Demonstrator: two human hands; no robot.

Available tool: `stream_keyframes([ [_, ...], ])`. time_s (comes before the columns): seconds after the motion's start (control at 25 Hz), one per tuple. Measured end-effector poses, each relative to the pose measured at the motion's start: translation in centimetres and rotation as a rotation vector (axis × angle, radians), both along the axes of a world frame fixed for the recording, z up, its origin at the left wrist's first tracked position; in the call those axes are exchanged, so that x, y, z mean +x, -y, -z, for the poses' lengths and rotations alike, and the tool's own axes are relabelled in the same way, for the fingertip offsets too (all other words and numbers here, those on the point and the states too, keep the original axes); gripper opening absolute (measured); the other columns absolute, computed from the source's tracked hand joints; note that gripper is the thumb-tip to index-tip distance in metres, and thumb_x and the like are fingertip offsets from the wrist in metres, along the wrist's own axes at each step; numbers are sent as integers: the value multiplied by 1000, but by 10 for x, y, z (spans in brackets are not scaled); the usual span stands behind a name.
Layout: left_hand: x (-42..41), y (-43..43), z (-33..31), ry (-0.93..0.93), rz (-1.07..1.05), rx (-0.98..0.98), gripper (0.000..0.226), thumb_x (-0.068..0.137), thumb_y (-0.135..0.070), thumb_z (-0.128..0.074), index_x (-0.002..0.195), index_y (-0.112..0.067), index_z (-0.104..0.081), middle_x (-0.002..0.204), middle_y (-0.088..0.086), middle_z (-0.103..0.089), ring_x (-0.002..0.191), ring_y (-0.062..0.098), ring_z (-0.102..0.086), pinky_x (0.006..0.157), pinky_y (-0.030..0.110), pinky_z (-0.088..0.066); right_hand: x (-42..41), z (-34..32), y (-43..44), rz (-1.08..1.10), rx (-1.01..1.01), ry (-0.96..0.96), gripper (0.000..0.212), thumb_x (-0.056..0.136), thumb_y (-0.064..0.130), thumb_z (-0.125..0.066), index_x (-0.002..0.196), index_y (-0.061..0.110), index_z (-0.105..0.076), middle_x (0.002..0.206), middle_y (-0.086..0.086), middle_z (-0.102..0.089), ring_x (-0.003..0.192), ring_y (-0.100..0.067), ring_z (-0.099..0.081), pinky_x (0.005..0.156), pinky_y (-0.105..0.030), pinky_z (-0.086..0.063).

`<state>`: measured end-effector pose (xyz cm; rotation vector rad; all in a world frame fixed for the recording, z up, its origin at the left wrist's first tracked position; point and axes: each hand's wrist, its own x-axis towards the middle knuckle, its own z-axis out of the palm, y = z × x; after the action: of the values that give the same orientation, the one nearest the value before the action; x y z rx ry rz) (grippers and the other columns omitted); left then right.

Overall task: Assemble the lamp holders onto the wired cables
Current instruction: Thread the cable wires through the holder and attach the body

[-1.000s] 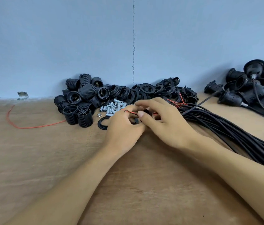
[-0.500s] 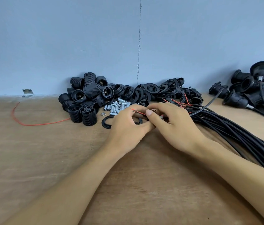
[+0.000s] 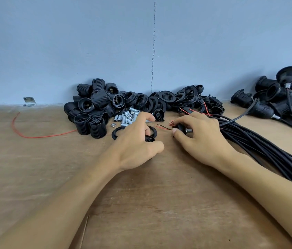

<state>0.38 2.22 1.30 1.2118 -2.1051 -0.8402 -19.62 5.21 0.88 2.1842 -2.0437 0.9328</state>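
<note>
Lamp holder cap (image 3: 182, 129), light rigid plastic, sits mid-frame, pinched in the grip of the right hand (image 3: 202, 141); the left hand (image 3: 134, 146) clasps another black part (image 3: 149, 139). Probably best held by its body, not the limp wires (image 3: 163, 127).

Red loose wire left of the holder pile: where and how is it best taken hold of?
Probably pinch the red wire at the bottom of its curve, coming straight down from above. It lies flat and thin on the table, and that stretch is apart from the threaded holders crowding its right end.
</note>
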Motion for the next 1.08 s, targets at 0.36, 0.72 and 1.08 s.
stream_keyframes([
  [0.36, -8, -1, 15, -23, -8, -228, 51, 74, -40, -79, 107, -38, -41, 97, -18, -58, 93, -4, -52, 76, 10, -36, 5, 5, -1, -134, 9, -37, 39, 85, 9, -59, 113, 32, -71, 118, 11, -63, 120, -12, -50, 100, -30, -21],
  [0.72, -1, 6, 18, -53, -8, -378, 53, 85, -16, -72, 104, -42, -30, 92, -14, -60, 87, 2, -56, 73, 6, -37, 5, 4, -1, -156, -62, 68, 5, 89, 26, -72, 90, 23, -69, 94, 5, -64, 93, -16, -59, 94, -41, -45],
  [1.08, -2, 0, 18, -39, 48, -268, 41, 68, -34, -56, 103, -33, -36, 100, -6, -56, 83, 9, -52, 71, 29, -41, 2, -3, -4, -196, -46, 353, 11, 94, 26, -68, 88, 18, -73, 92, 3, -68, 88, -19, -63, 84, -37, -48],
])
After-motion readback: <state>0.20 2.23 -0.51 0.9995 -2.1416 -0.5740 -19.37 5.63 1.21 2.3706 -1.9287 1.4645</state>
